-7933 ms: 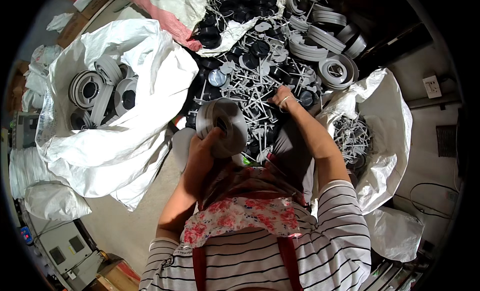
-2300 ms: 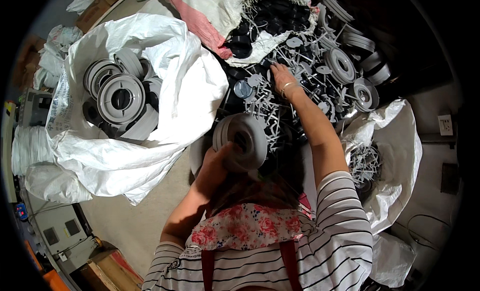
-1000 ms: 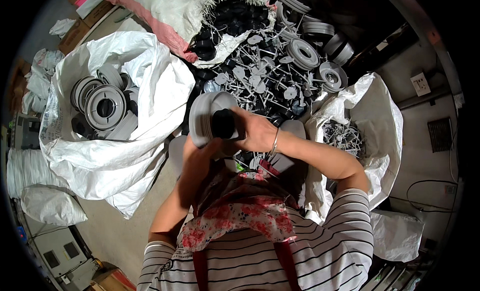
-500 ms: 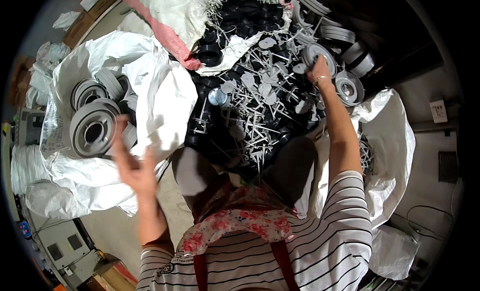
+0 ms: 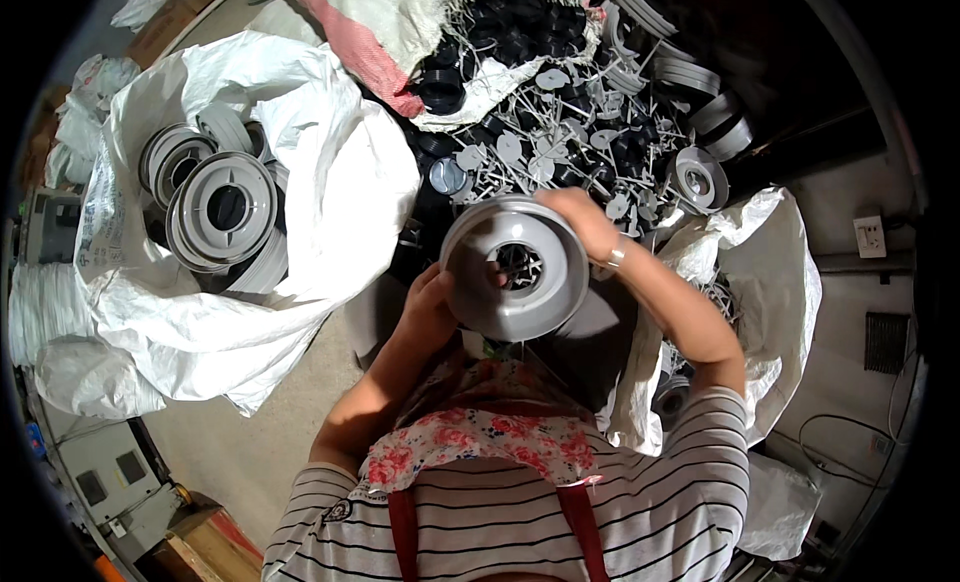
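Elbows bent, L hand [image 5: 428,310] + R hand [image 5: 582,225] on grey ring [image 5: 518,310], frame ctr. R fingers pinch upper-rt rim; L fingers mostly hidden, can't tell. Vs 0.5s ago: L off big white bag [image 5: 250,354] (left, grey rings [image 5: 225,169] inside), R back from upper rt. Smaller rt bag [image 5: 792,282]: grey stemmed pcs [image 5: 718,294].

Grey ring [image 5: 518,317]; left fingers [image 5: 430,282] and right fingers [image 5: 562,202] at its rim

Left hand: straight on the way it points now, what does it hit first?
The gray ring the left hand holds at its rim; beyond it, probably the pile of gray stemmed discs, though depth is unclear.
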The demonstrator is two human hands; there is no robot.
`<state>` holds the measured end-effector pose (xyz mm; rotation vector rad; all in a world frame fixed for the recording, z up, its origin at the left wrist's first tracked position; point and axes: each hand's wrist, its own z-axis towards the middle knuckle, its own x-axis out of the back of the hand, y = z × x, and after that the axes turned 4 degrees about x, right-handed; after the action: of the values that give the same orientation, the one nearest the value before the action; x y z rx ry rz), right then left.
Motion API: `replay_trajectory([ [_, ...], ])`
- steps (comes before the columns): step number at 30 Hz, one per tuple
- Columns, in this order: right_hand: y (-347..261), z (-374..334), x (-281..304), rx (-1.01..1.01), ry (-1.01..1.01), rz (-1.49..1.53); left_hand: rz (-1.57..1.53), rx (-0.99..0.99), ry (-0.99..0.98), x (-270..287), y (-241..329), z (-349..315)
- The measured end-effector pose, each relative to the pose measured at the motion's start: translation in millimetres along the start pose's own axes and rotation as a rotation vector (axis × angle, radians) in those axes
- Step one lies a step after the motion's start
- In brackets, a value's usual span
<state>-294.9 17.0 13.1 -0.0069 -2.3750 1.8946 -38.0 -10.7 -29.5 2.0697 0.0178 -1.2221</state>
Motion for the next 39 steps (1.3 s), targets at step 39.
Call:
replay_trajectory([
  [39, -47, -79, -91, 0.881, -0.463, -1.178, 0.321, 0.16, 0.04, -26, 37, -86],
])
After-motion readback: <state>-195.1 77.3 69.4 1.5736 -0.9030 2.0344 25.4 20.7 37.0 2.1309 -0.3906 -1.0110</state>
